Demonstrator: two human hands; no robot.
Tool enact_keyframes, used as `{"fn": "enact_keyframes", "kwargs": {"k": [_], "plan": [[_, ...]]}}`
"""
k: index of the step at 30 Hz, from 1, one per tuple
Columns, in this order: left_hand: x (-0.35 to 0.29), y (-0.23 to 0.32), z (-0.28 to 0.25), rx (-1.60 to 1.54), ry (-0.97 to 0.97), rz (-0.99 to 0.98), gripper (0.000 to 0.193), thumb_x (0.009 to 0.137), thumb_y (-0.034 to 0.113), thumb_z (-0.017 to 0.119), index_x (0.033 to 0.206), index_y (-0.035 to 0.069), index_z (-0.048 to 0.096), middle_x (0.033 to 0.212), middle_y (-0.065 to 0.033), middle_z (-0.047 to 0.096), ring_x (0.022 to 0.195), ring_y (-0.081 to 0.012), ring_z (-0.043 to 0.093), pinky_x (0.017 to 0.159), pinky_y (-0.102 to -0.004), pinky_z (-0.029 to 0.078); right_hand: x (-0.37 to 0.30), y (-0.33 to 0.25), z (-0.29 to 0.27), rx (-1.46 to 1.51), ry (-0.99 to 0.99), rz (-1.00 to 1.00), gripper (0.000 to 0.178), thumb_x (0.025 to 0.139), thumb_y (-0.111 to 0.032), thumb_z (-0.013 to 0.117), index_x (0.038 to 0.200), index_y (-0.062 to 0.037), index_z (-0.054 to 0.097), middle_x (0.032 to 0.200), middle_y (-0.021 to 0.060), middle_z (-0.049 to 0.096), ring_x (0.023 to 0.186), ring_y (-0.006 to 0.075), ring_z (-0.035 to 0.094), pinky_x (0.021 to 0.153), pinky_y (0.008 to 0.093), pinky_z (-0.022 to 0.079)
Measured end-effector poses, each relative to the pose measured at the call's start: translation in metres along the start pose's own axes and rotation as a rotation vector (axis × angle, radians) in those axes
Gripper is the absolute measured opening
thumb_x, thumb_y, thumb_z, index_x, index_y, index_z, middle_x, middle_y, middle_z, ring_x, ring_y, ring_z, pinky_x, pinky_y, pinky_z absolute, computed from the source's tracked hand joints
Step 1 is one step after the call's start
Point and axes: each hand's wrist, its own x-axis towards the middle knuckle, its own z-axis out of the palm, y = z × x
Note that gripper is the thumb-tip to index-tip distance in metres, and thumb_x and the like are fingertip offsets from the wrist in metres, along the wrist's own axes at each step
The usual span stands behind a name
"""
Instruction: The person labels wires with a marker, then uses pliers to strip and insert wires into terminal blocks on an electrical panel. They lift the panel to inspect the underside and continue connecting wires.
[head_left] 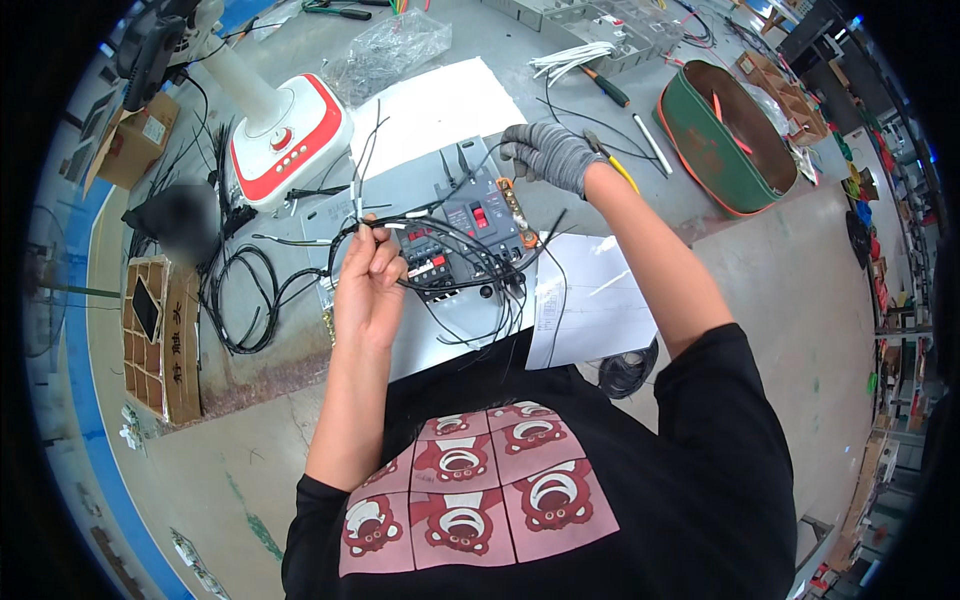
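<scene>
My bare left hand (pixel 371 268) is closed in a pinch on a bundle of black wires (pixel 440 222), near a white marker sleeve. The wires spread to the right over a grey mounting plate (pixel 425 170) that carries circuit breakers (pixel 478 216) with red switches. A grey knitted glove covers my right hand (pixel 550 157), raised past the plate's far right corner. Its fingers are curled together around the end of a thin black wire that runs down toward the bundle. A brass terminal bar (pixel 514 210) lies just below that hand.
A white and red fan base (pixel 290 138) stands at the left, above coiled black wire (pixel 240 300) and a compartment box (pixel 180 340). At the right are a green bin (pixel 690 125), yellow-handled pliers (pixel 618 168), a screwdriver (pixel 606 88) and a white marker pen (pixel 652 144). Printed paper (pixel 590 290) overhangs the table edge.
</scene>
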Motion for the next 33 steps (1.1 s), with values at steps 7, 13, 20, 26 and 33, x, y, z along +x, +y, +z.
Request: {"fn": "enact_keyframes", "kwargs": {"k": [7, 13, 20, 26, 33], "plan": [[-0.007, 0.02, 0.011, -0.18, -0.023, -0.001, 0.018, 0.1, 0.011, 0.045, 0.109, -0.002, 0.053, 0.088, -0.0045, 0.052, 0.062, -0.0081, 0.035, 0.052, -0.0223, 0.029, -0.007, -0.024, -0.034, -0.359, 0.455, -0.464, 0.017, 0.091, -0.016, 0.057, 0.103, -0.0085, 0.067, 0.087, 0.0133, 0.068, 0.072, 0.0276, 0.064, 0.069, 0.0346, 0.052], [-0.012, 0.033, 0.009, -0.201, -0.044, -0.027, 0.016, 0.1, 0.011, 0.044, 0.103, -0.003, 0.051, 0.091, -0.0059, 0.051, 0.061, -0.0081, 0.034, 0.053, -0.0225, 0.028, -0.085, -0.091, -0.059, -0.427, 0.125, -0.205, 0.015, 0.09, -0.015, 0.061, 0.099, -0.0036, 0.066, 0.077, 0.0092, 0.068, 0.064, 0.0186, 0.066, 0.063, 0.0311, 0.053], [-0.037, 0.036, -0.002, 0.084, 0.014, -0.146, 0.025, 0.101, 0.012, 0.044, 0.118, -0.004, 0.052, 0.086, -0.0037, 0.052, 0.061, -0.0076, 0.035, 0.053, -0.0219, 0.029, -0.188, -0.047, -0.016, 0.166, -0.387, 0.0, 0.018, 0.09, -0.02, 0.061, 0.093, -0.0019, 0.065, 0.073, 0.0062, 0.068, 0.068, 0.0115, 0.062, 0.068, 0.0275, 0.049], [-0.042, 0.046, -0.002, 0.125, 0.003, -0.169, 0.024, 0.1, 0.012, 0.045, 0.116, -0.005, 0.052, 0.082, -0.0014, 0.05, 0.061, -0.0069, 0.036, 0.053, -0.022, 0.029, -0.196, -0.027, 0.014, 0.439, -0.087, 0.13, 0.021, 0.093, -0.019, 0.058, 0.103, -0.0025, 0.065, 0.089, 0.0037, 0.069, 0.074, 0.01, 0.059, 0.07, 0.0252, 0.049], [-0.047, 0.057, -0.011, 0.102, -0.022, -0.155, 0.024, 0.1, 0.013, 0.045, 0.116, -0.003, 0.052, 0.085, -0.0021, 0.054, 0.056, -0.0056, 0.034, 0.052, -0.0222, 0.029, -0.179, 0.066, 0.057, -0.346, 0.296, 0.052, 0.044, 0.085, -0.018, 0.062, 0.126, -0.0057, 0.054, 0.127, 0.0173, 0.056, 0.118, 0.0335, 0.052, 0.103, 0.0384, 0.039]]}}
